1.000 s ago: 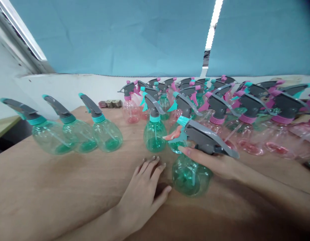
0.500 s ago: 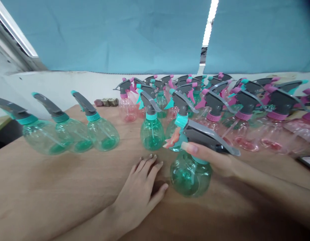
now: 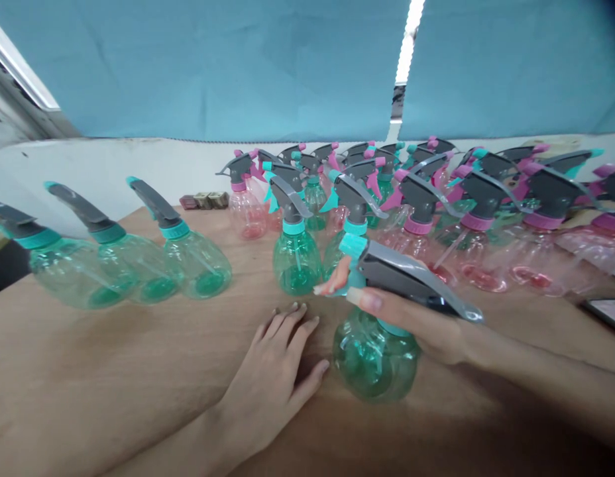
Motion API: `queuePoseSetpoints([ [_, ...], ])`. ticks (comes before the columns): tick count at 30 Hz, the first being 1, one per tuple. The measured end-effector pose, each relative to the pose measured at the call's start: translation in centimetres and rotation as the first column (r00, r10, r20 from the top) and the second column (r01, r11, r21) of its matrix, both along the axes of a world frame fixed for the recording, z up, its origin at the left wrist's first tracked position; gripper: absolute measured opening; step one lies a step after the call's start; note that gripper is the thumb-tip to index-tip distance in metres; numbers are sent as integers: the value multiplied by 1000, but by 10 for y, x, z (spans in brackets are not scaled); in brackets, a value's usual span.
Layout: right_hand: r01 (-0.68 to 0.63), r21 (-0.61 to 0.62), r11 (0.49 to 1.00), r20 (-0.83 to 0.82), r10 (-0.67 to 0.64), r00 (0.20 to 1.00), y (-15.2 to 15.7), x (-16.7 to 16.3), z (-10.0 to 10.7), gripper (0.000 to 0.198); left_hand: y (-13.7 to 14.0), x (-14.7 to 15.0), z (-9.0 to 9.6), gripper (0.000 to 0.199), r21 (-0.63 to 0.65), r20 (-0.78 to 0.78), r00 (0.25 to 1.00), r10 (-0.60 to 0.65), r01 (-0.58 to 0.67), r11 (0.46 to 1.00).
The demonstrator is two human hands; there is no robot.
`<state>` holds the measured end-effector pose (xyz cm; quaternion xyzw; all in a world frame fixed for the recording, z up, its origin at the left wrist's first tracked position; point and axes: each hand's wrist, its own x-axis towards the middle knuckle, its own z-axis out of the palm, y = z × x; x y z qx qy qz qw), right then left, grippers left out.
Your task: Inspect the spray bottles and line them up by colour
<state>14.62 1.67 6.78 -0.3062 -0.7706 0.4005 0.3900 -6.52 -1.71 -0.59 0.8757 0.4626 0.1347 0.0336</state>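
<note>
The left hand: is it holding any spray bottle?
No, the left hand lies palm down on the wooden table, beside the green spray bottle that the right hand grips.

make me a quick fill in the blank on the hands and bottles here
The ____ hand grips a spray bottle.
The left hand lies palm ____ on the table.
At the far left, ____ bottles stand in a row.
The gripped spray bottle's body is tinted ____.
Missing words: right; down; three; green.
</note>
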Motion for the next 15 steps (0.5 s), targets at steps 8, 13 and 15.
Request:
queuePoseSetpoints([
  [8,-15,-82,997,9,15,1000,0,-1,5,30,-2,0,1,42,28,12,1000,4,-4,1000],
  [13,-91,-55,994,6,92,996,1,4,10,39,-1,-1,-2,42,56,53,999,-1,-2,998],
  [15,-104,-64,992,33,106,994,1,4,10,40,-1,-1,-3,40,54,46,999,-12,10,999],
])
